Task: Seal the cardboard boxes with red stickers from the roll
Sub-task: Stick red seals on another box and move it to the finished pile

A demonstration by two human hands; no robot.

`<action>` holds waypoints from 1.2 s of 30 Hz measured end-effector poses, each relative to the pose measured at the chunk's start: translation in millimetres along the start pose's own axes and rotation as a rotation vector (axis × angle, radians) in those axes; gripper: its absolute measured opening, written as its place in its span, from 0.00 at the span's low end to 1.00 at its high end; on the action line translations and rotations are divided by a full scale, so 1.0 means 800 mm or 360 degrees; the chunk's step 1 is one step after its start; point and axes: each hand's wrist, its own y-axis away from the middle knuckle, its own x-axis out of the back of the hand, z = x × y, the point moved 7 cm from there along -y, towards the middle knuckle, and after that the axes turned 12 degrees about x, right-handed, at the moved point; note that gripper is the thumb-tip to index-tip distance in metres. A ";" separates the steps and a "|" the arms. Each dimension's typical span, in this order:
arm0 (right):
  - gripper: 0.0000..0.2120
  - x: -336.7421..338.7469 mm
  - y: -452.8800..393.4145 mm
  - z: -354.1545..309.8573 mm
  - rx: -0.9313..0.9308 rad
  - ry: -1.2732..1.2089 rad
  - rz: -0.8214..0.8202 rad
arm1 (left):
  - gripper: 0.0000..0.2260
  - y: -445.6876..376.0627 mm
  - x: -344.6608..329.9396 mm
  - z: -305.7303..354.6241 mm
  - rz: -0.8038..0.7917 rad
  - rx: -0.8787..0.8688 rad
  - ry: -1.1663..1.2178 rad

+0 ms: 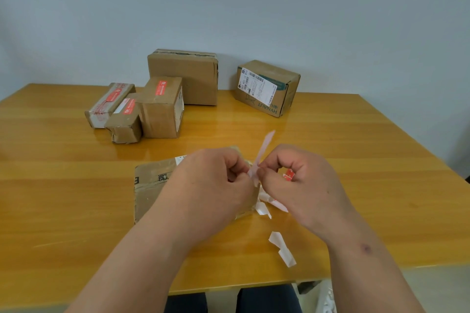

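- Step in hand, as we judge it: peeling a red sticker off its backing strip (264,150) above the flat box (152,185) at the near middle of the worktop (356,147)
- Left hand (211,180): fingers curled, thumb and forefinger pinching the lower end of the strip
- Right hand (300,180): fingers curled, pinching the same strip from the other side; a red scrap (289,175) shows in its palm
- Advice: we would part the layers slowly from one corner, keep fingertips off the glue, hold the sticker taut, then lay it across the flap seam and press from the middle outwards
- Sealed stock, far left: three small boxes (132,112) touching one another, each with a red sticker on top
- Unsealed stock, as far as we can see: a large box (185,76) behind them and a labelled box (267,89) well apart to the right
- Waste: white paper scraps (282,249) near the worktop's front edge, more just right of the flat box
- Hidden: the roll itself we cannot find; the hands cover the flat box's seam and right half
- Unclear: whether the pale strip carries a sticker or is bare backing; print on the stickers is too small to read
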 end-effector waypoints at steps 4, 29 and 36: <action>0.11 0.000 0.000 0.008 -0.0016 0.0052 -0.0025 | 0.08 0.000 0.002 0.001 0.0024 0.0027 -0.0133; 0.06 0.017 0.002 0.055 -0.0402 0.0810 -0.0100 | 0.05 -0.010 0.053 -0.019 0.0555 0.0036 -0.0543; 0.19 -0.005 -0.005 0.026 -0.0614 -0.0640 0.0260 | 0.09 -0.011 0.046 -0.018 0.0669 -0.0180 -0.0721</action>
